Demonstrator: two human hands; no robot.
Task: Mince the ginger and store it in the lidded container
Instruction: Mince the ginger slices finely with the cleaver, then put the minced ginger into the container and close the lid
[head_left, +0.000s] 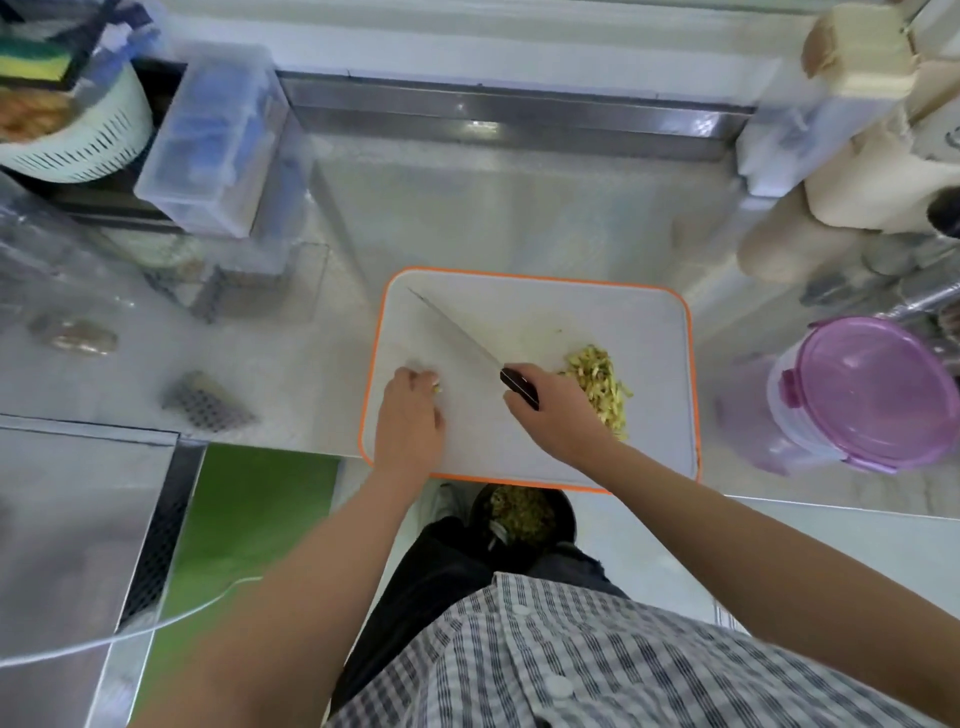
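A white cutting board with an orange rim (649, 322) lies on the steel counter. My right hand (558, 415) grips the dark handle of a long knife (457, 338), whose blade points up and to the left across the board. Just right of that hand lies a pile of yellowish cut ginger (602, 384). My left hand (410, 410) rests on the board's left side, its curled fingers pinching a small ginger piece (437, 387). A clear container with a purple lid (872, 389) stands to the right of the board.
A clear plastic box (218, 140) and a white slotted basket (78, 130) stand at the back left. Beige rolls (841, 208) crowd the back right. Below the counter edge a dark bin (524, 519) holds ginger scraps. Small packets (208, 405) lie left of the board.
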